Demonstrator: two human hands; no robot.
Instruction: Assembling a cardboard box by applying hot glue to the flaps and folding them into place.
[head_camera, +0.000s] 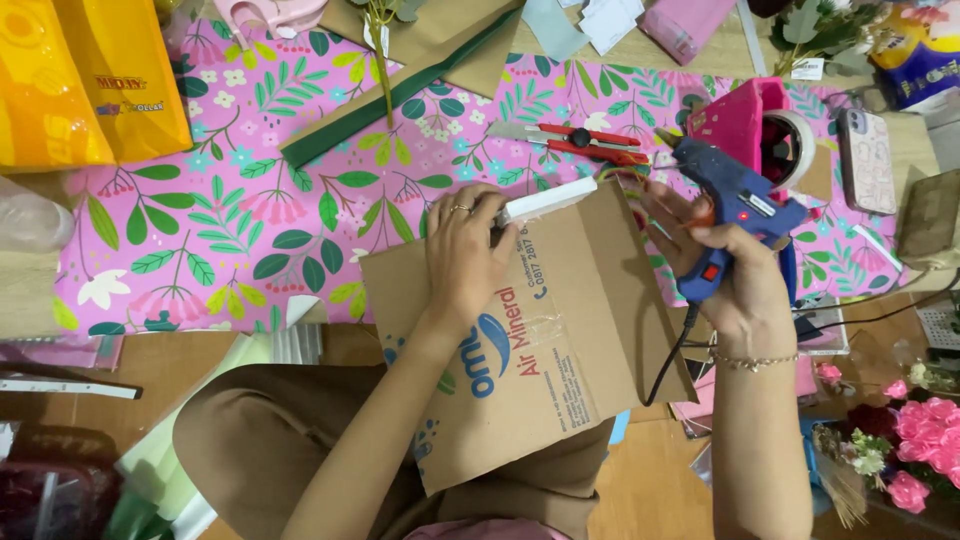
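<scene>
The left hand (462, 262) lies on a brown cardboard sheet (540, 330) that rests on the person's lap and reaches up over the edge of the tabletop (650, 480). Its fingers are bent and pinch a small white strip (545, 201) against the upper edge of the cardboard, so this grip is closed on the strip. A ring sits on one finger.

The right hand (735, 275) holds a blue glue gun (735, 205) by its handle, just to the right of the cardboard. The grip is closed around the handle, and the nozzle points to the upper left, near the end of the white strip. A black cable (668, 365) hangs down from the gun.

Behind the hands, a pink floral paper (300, 190) covers the tabletop. On it lie red scissors (585, 142), near the nozzle, and a green folded sheet (390, 100). A pink tape dispenser (765, 125) and a phone (866, 160) stand to the right.
</scene>
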